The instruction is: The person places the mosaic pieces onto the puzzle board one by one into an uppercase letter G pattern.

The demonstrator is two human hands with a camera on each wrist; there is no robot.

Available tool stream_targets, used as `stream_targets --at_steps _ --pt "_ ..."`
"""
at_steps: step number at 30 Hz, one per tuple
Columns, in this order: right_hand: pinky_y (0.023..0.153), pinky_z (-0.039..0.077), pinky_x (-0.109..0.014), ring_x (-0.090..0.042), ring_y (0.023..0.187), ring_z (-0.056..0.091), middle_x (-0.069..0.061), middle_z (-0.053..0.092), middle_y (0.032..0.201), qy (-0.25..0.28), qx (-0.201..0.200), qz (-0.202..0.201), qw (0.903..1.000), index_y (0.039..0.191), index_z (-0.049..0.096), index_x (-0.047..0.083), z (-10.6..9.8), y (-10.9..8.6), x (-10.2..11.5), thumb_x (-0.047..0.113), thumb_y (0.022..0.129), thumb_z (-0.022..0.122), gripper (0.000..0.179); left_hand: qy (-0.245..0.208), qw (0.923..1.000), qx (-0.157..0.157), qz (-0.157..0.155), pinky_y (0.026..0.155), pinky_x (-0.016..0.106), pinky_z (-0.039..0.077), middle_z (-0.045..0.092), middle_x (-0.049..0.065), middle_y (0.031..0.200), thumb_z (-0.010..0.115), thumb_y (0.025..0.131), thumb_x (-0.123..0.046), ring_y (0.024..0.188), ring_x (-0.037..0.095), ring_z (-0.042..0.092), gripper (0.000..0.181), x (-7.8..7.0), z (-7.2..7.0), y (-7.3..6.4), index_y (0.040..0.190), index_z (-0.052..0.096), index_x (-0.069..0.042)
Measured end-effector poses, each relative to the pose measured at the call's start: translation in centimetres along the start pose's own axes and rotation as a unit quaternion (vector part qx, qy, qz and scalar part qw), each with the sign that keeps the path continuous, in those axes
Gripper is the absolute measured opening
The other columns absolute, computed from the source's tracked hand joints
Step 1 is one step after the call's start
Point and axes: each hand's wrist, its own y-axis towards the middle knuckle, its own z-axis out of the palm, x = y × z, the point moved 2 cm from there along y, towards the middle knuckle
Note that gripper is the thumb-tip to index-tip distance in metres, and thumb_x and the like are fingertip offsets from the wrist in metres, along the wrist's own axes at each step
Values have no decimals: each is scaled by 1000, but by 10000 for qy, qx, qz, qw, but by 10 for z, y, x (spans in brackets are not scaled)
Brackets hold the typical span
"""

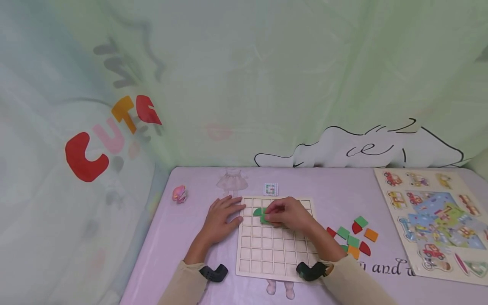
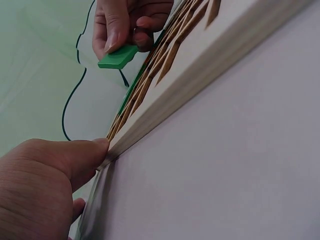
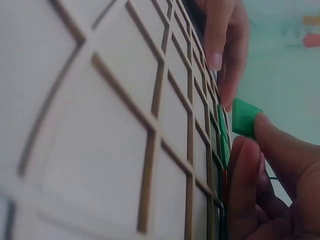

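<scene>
Right hand point(image 1: 291, 215): grip pinched on a flat, sharp-cornered green tile point(image 3: 244, 116) over the ridged wooden grid point(image 1: 267, 256). Left hand point(image 1: 222, 222): grip loosely apart, touching its edge.

Two hands point(image 1: 223, 221) point(image 1: 291, 215), two boards point(image 1: 267, 256) point(image 1: 399, 212), one card point(image 1: 271, 189), one figurine point(image 1: 179, 194)

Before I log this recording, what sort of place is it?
Probably a children's play area, perhaps staged: a wooden grid board, a picture board with cartoon vehicles, and a fabric-like backdrop with bright lettering.
</scene>
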Motion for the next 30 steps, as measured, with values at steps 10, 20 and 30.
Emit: stream_targets --at_steps 10,20,30 --pt "55 53 -28 -16 62 60 -2 70 79 6 -269 91 9996 94 77 12 17 6 3 18 86 82 11 86 9999 59 -16 124 62 20 52 0 155 61 100 -37 151 30 37 42 4 2 0 139 64 -23" --pt "52 48 -25 -14 56 59 0 67 66 2 -317 182 9993 88 79 12 19 9 0 18 82 85 11 1 10000 40 -29 124 63 20 53 0 154 62 99 -35 151 31 38 41 1 1 0 138 66 -23" --pt "53 48 -25 -11 54 60 2 68 67 -344 -400 32 9986 86 79 12 23 11 0 18 82 85 9 78 10000 36 -3 124 62 20 53 1 154 62 99 -35 151 31 38 41 2 2 0 138 66 -22"
